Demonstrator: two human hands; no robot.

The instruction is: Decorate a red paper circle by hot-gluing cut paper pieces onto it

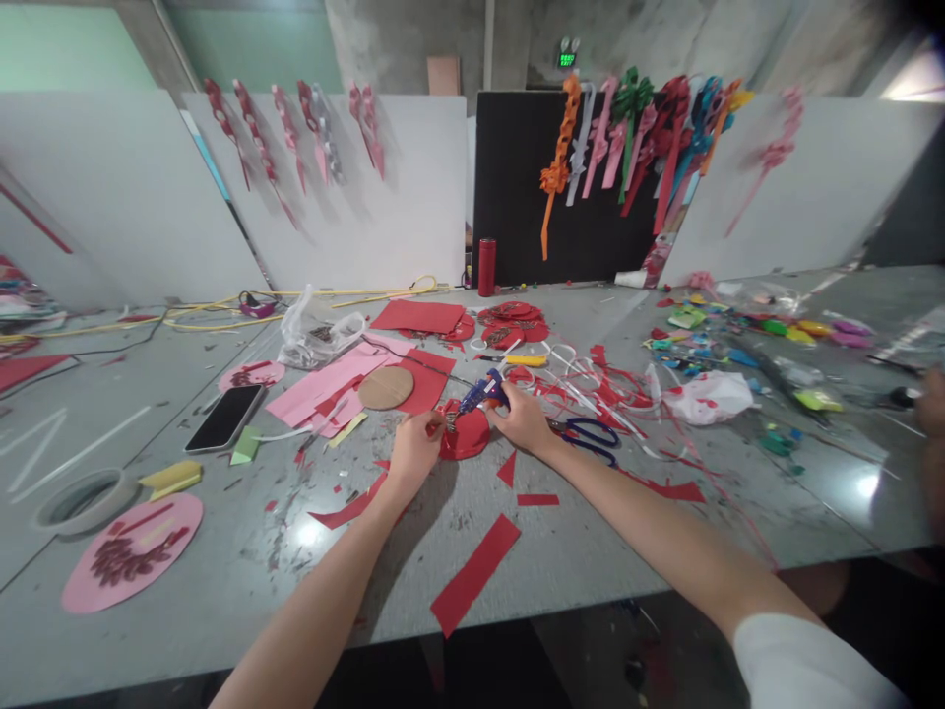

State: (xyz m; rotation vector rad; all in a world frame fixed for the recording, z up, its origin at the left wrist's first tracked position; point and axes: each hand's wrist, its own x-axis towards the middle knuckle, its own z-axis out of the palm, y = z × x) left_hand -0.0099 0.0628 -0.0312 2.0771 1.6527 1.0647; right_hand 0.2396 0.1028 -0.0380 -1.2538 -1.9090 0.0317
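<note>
My right hand point(519, 414) is wrapped round a blue glue gun point(483, 391), whose nozzle points left over a round red piece point(470, 436) on the grey table. At the left edge of that piece, my left hand point(418, 443) is closed, fingertips pinched together; what they hold is too small to make out. Small brownish bits lie on the red piece by the nozzle. Just behind my left hand rests a round wooden disc point(385, 389) on pink and red sheets. Dark-handled scissors point(591, 438) lie to the right of my right wrist.
A phone point(225, 418), a tape roll point(87, 500) and a pink oval point(133, 553) lie left. Red strips point(476, 574) are in front. A yellow cutter point(526, 360) and red bottle point(487, 267) stand farther back. Another person's hand point(931, 402) shows at the right edge.
</note>
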